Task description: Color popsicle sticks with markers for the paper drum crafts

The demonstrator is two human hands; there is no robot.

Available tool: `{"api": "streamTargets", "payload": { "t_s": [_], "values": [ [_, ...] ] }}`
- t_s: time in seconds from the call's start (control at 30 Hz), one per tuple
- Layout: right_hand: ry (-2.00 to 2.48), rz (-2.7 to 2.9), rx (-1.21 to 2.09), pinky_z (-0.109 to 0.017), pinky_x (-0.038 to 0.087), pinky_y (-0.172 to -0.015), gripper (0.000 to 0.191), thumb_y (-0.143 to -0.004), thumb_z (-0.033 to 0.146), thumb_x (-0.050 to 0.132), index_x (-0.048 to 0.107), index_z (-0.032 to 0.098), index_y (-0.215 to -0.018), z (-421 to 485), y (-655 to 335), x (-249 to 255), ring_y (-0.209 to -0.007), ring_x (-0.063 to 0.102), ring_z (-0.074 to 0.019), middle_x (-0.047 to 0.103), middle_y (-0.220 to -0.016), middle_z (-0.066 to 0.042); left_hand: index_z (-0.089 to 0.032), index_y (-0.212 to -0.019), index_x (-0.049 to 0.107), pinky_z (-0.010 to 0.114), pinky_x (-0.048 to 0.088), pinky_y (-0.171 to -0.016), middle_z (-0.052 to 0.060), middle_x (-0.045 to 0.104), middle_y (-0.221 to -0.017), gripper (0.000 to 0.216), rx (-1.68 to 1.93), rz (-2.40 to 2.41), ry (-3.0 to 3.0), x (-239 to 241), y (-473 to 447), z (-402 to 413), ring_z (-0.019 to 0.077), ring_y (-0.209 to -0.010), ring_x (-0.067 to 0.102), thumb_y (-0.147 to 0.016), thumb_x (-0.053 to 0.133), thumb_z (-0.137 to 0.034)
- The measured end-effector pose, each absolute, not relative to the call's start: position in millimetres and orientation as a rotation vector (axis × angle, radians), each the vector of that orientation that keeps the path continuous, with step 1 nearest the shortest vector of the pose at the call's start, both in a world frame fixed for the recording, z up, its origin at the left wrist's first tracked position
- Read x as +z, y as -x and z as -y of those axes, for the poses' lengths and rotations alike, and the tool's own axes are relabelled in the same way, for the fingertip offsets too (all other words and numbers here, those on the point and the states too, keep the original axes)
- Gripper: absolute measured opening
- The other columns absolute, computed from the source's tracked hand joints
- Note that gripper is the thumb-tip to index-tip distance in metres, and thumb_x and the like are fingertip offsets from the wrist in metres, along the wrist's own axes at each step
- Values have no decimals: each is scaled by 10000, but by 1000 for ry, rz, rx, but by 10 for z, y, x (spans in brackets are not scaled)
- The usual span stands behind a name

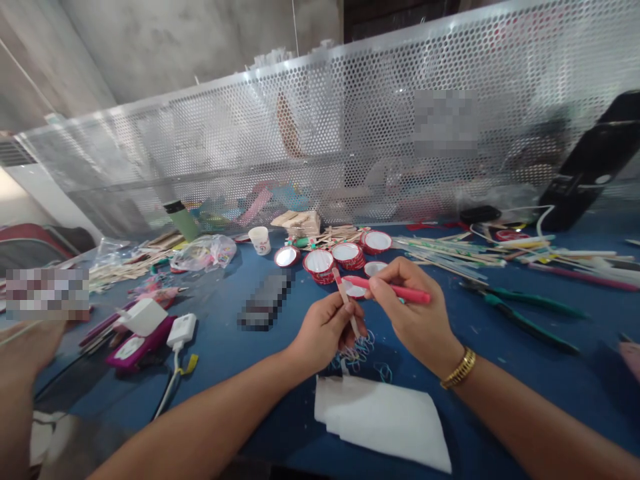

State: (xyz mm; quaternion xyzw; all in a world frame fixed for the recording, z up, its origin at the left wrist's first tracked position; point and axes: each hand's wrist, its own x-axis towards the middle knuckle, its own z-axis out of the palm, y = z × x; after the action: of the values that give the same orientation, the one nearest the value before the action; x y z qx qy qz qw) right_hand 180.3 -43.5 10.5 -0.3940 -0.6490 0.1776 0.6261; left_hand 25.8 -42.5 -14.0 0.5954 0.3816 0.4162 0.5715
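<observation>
Showing the head view: the left hand (327, 330) pinches the lower part of a thin wooden stick (343, 295), which stands tilted above the blue worktop (500, 373). The right hand (415, 313) has its fingers closed around a pink pen (415, 294) that lies almost level, its left end meeting the upper part of the stick. Loose rubber bands (357, 353) and a folded white sheet (380, 417) lie below the hands, red-rimmed cups (320, 263) stand just beyond them, and green-handled pliers (525, 313) lie to the right. Risk, as judged: the stick is gripped at one end only, so sideways pen pressure could pivot or flex it in the pinch; a slipping hand could also knock the nearby cups.
</observation>
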Motion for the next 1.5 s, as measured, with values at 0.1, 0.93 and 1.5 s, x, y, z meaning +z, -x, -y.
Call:
{"api": "streamTargets", "payload": {
  "t_s": [0.1,0.93,1.5],
  "values": [
    [899,1523,392,-307,425,-643,173,-859,221,579,549,210,-689,437,-1797,103,-648,557,-151,595,-641,11,-172,-829,549,175,323,-366,-7,611,-625,426,978,-890,-1412,-125,-257,428,71,-409,462,-837,574,-597],
    [921,1516,325,-274,393,-567,184,-847,226,585,537,204,-671,452,-1824,120,-575,499,-120,554,-625,24,-166,-829,550,176,332,-375,2,632,-623,434,969,-912,-1389,-128,-275,463,72,-410,482,-812,599,-596],
    [907,1562,327,-281,410,-586,183,-858,241,583,541,207,-684,441,-1818,104,-588,519,-129,567,-634,21,-166,-822,556,178,327,-374,-3,625,-605,462,979,-883,-1369,-142,-273,452,74,-406,472,-789,621,-622]
  ]
}}
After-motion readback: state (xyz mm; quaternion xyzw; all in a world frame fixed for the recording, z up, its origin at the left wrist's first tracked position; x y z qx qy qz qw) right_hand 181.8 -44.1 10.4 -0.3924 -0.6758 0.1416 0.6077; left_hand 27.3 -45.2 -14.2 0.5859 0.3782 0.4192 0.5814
